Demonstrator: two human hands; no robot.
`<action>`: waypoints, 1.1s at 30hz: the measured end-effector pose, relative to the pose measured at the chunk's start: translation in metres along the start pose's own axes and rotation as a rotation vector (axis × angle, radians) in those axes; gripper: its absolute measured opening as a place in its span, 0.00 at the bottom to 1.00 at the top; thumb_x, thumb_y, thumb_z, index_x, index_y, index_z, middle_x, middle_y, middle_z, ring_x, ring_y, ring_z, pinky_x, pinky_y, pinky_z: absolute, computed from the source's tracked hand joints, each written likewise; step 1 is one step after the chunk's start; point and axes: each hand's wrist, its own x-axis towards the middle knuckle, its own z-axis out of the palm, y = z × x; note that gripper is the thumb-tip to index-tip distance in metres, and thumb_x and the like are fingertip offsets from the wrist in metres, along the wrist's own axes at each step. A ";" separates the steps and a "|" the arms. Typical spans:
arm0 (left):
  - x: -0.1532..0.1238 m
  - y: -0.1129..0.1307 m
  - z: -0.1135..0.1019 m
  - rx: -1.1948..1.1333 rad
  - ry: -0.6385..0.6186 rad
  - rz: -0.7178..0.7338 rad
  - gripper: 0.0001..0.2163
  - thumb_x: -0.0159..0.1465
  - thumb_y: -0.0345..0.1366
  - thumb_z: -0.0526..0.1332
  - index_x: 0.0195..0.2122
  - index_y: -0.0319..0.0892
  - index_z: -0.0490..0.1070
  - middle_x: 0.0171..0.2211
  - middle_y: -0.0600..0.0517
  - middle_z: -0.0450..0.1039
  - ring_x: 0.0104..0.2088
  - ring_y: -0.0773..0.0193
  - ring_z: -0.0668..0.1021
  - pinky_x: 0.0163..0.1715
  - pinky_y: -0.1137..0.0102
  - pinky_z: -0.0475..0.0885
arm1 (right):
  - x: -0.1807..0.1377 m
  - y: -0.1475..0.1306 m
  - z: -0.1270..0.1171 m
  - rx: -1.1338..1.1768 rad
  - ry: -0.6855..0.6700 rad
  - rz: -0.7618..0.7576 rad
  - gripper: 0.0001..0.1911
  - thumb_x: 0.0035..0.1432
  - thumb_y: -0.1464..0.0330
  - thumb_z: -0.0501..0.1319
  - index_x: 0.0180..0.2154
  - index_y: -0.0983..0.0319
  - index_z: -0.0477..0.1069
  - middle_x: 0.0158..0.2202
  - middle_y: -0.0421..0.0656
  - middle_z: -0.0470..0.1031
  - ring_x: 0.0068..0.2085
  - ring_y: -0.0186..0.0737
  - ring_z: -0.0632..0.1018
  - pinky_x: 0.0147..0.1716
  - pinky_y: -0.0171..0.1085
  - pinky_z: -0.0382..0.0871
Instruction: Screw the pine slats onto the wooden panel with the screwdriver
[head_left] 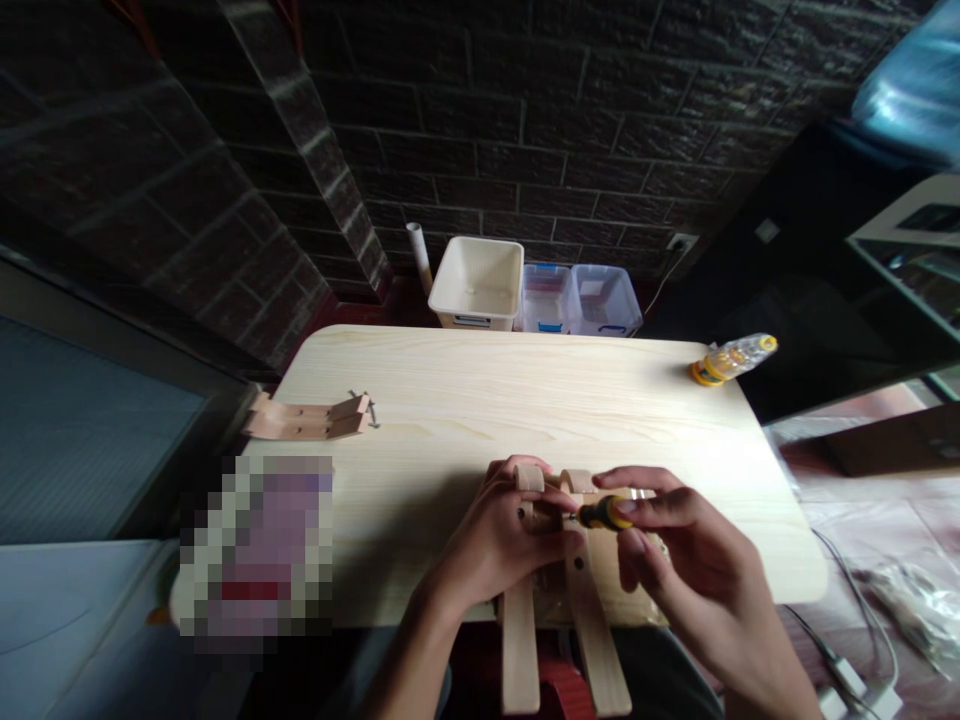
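A wooden frame (519, 640) with two long slats lies at the table's near edge, its slat ends reaching out past it. My left hand (495, 540) is wrapped round the upper part of the frame, with the thumb across the slats. In my right hand (682, 540) is a yellow and black screwdriver (606, 513), pinched between thumb and fingers. Its tip points left at a screw spot on the right-hand slat; whether it sits in the screw head is too small to tell. Beneath the frame lies a brown, plastic-wrapped piece (619, 590).
Curved wooden pieces (307, 420) with bolts (373, 408) lie at the table's left. A clear bottle-shaped container with yellow ends (735, 358) stands at the right rear. A pixelated patch (262, 540) covers the left front. Beyond the table (480, 375) are a cream bin (476, 280) and two clear boxes (604, 298).
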 end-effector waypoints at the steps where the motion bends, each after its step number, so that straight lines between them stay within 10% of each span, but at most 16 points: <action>1: 0.000 0.000 0.000 -0.006 0.007 0.005 0.13 0.56 0.43 0.79 0.43 0.53 0.88 0.57 0.48 0.78 0.61 0.48 0.77 0.66 0.58 0.69 | 0.000 0.000 0.000 -0.001 0.001 -0.002 0.09 0.69 0.71 0.65 0.49 0.54 0.79 0.56 0.52 0.77 0.46 0.47 0.82 0.28 0.37 0.77; 33: -0.001 0.001 0.000 0.005 0.006 -0.009 0.12 0.55 0.44 0.79 0.41 0.53 0.88 0.58 0.47 0.77 0.60 0.48 0.76 0.67 0.59 0.68 | 0.001 -0.003 0.000 0.043 0.004 -0.001 0.07 0.70 0.68 0.65 0.48 0.54 0.78 0.55 0.52 0.79 0.39 0.43 0.82 0.30 0.39 0.79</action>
